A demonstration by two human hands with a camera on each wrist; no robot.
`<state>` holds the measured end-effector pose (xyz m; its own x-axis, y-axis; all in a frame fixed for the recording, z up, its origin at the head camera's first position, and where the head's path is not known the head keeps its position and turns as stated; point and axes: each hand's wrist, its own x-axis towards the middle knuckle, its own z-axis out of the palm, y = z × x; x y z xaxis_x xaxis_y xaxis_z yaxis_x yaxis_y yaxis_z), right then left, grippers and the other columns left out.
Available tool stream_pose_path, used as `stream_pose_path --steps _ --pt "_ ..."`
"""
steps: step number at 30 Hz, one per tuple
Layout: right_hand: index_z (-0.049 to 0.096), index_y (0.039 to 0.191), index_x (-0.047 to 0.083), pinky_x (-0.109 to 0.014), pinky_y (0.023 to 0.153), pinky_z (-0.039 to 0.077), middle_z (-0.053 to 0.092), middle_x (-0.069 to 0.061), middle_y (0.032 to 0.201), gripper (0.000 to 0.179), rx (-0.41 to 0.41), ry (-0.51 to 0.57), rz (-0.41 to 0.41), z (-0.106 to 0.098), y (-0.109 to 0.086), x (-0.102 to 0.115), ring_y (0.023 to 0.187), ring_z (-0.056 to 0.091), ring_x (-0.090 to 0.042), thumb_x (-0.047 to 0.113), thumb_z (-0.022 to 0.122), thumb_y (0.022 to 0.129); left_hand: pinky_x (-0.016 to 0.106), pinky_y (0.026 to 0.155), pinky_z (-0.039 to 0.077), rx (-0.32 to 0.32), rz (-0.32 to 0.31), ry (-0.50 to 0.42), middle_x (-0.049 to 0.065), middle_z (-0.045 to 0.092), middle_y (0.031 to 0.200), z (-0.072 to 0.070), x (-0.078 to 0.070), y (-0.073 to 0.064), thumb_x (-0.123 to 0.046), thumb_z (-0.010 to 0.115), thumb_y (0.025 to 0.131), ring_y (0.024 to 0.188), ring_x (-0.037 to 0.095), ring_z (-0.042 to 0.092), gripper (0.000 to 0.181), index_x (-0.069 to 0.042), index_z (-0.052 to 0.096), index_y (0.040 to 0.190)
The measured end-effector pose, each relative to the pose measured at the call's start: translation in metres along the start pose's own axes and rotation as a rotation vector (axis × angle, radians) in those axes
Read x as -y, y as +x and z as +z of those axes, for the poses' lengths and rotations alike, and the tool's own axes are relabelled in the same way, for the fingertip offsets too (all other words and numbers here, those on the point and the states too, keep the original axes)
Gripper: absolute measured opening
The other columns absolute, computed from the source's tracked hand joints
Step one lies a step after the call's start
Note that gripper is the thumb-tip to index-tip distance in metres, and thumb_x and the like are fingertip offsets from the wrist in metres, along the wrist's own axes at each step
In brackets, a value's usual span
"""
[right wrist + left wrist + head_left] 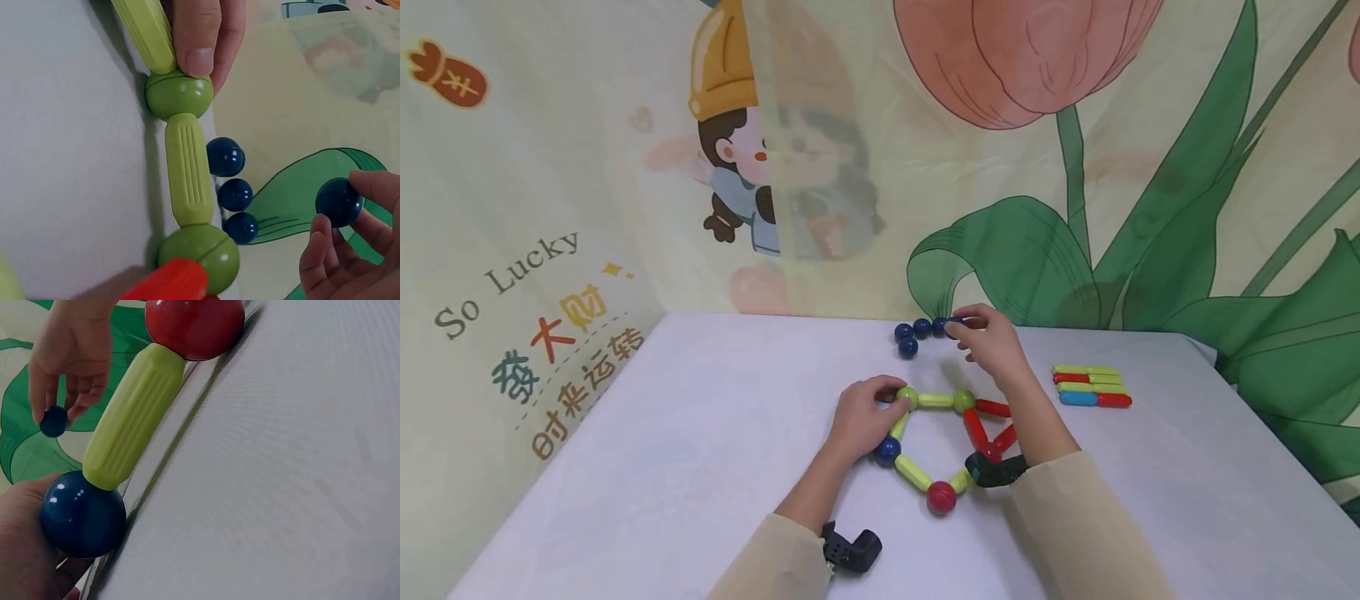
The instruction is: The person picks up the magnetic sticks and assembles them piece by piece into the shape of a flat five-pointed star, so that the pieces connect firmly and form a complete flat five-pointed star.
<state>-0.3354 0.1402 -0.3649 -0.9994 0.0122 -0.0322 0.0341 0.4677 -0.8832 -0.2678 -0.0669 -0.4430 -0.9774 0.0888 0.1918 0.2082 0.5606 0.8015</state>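
My right hand (pixel 994 343) pinches a dark blue ball (pixel 339 202) between thumb and fingers, at the end of a row of loose blue balls (pixel 922 328); the right wrist view shows it raised. With thumb and fingers, my left hand (pixel 867 418) grips a green ball (pixel 907 398) at the upper left corner of a ring of balls and sticks. Yellow-green sticks (pixel 936 401) link that ball to another green ball (pixel 964 402), a blue ball (pixel 887 452) and a red ball (pixel 942 497). Red sticks (pixel 975 429) form a triangle on the ring's right, partly hidden by my right arm.
To the right lie several loose sticks (pixel 1090 387) in yellow-green, red and blue, stacked side by side. The white table (pixel 647 467) ends at a printed cloth backdrop (pixel 850 167) behind the blue balls. A black wrist camera (pixel 996 469) hangs over the ring's right side.
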Motion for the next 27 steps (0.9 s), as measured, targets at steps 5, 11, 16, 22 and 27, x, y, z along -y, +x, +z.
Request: stream_pose_path --steps 5,11,16,22,27 --pt "0.055 0.143 0.014 -0.034 0.088 0.058 0.060 -0.016 0.138 0.049 0.013 0.012 -0.015 -0.013 -0.010 -0.006 0.117 0.065 -0.038 0.034 0.067 0.100 0.044 0.099 0.050 0.002 -0.004 -0.001 0.002 0.077 0.109 0.002 0.000 -0.001 -0.028 0.072 0.094 0.105 0.021 0.066 0.028 -0.016 0.075 0.119" --pt "0.054 0.144 0.013 -0.032 0.088 0.059 0.059 -0.018 0.140 0.051 0.011 -0.006 -0.021 -0.022 -0.023 -0.014 0.115 0.066 -0.034 0.034 0.068 0.099 0.045 0.099 0.049 -0.006 0.005 0.004 0.001 0.077 0.108 0.000 0.002 -0.001 -0.028 0.072 0.094 0.104 0.021 0.066 0.027 -0.017 0.075 0.119" --pt "0.054 0.144 0.012 -0.031 0.086 0.059 0.058 -0.019 0.142 0.052 0.018 -0.016 -0.013 -0.028 -0.033 -0.023 0.113 0.067 -0.033 0.032 0.069 0.098 0.045 0.099 0.049 -0.007 0.003 0.003 0.002 0.077 0.109 0.001 0.002 0.001 -0.028 0.072 0.095 0.105 0.021 0.066 0.027 -0.017 0.075 0.119" --pt "0.054 0.143 0.010 -0.030 0.083 0.059 0.057 -0.020 0.141 0.053 0.024 -0.037 -0.013 -0.039 -0.044 -0.036 0.110 0.066 -0.034 0.031 0.070 0.097 0.045 0.100 0.049 -0.002 -0.006 0.001 0.001 0.077 0.109 0.002 0.001 0.000 -0.029 0.072 0.094 0.106 0.022 0.067 0.028 -0.017 0.075 0.120" --pt "0.054 0.143 0.009 -0.031 0.083 0.059 0.057 -0.021 0.140 0.055 0.042 -0.051 -0.001 -0.048 -0.054 -0.049 0.108 0.067 -0.031 0.033 0.071 0.097 0.046 0.101 0.049 -0.002 -0.025 0.003 0.001 0.076 0.109 0.001 -0.001 -0.001 -0.029 0.072 0.094 0.106 0.021 0.066 0.028 -0.018 0.075 0.120"
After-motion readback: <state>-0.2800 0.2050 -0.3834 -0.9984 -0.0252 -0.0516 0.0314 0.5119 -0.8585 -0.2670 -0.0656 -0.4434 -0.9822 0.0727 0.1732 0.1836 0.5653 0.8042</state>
